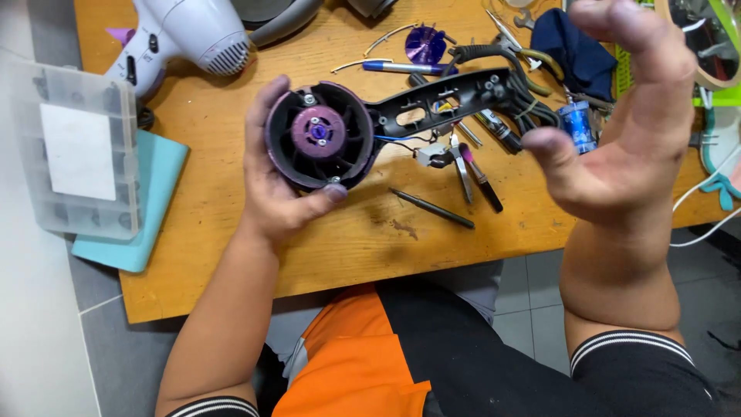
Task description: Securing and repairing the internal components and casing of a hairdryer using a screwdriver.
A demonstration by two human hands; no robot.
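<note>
Here, a half-opened black hair dryer body held above the wooden workbench, round end toward the left, bare handle shell reaching right. Left hand cupped round the circular housing, fingers behind the far rim, thumb pressed along the near edge, firmly closed on it. Inside the housing, a purple motor hub with a small blue centre, ringed by dark vanes. From the handle's far end, a thick black power cord looping down beside thin blue and black wires.

Right hand raised and spread wide, palm turned inward, holding nothing; thumb tip just beside the cord and a small blue cylindrical part, contact impossible to tell.

On the bench below the handle: small grey-handled pliers, a thin dark rod-like tool, a second slim tool next to the pliers. Further back: a blue pen, a loose purple fan impeller, a dark blue cloth. Top left, a whole white hair dryer lying on its side. At the left edge, a clear plastic compartment box resting on a light blue pad. Below the bench, orange and black clothing over the lap.
</note>
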